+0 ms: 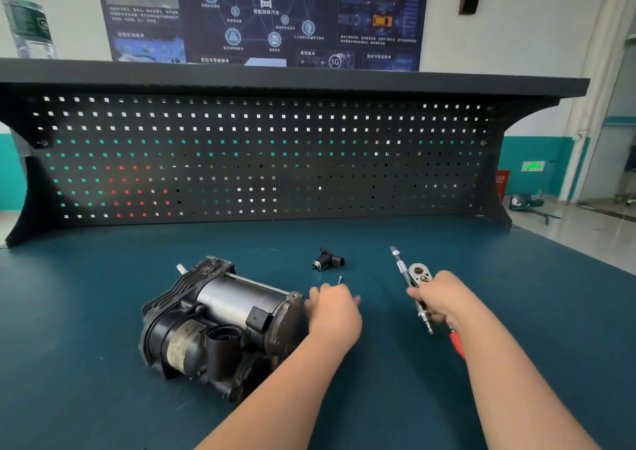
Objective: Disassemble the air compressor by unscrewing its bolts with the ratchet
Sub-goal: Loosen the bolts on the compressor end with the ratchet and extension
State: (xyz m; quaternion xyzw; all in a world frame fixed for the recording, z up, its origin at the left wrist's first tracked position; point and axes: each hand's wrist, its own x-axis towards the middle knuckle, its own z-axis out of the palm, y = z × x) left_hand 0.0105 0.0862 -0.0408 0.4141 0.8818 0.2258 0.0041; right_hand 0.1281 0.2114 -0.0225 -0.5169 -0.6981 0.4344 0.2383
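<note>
Ratchet (420, 277) sits in the right hand (444, 298), whose fingers curl round the handle just below the chrome head; the red grip end (457, 344) sticks out under the wrist, and a long slim extension bar (403, 270) lies along the hand, one tip pointing away toward the pegboard and the other showing below the fist. The air compressor (220, 322) lies on its side on the surface (103, 398), to the left of both hands, its finned black head toward the back and its round end cap facing right. The left hand (332, 310) hovers right beside that end cap, fingers bent downward; whether they pinch anything cannot be told from this angle. Just beyond its knuckles a small loose bolt (340, 279) lies on the surface, and a little farther back sits a black detached fitting (328, 260). The surface is covered in a dark teal mat and backed by a black pegboard (261, 160) under a dark shelf (292, 74). A clear plastic water bottle (27, 19) stands on the shelf at far left, and a dark blue poster (265, 16) of diagrams hangs on the white wall behind.
</note>
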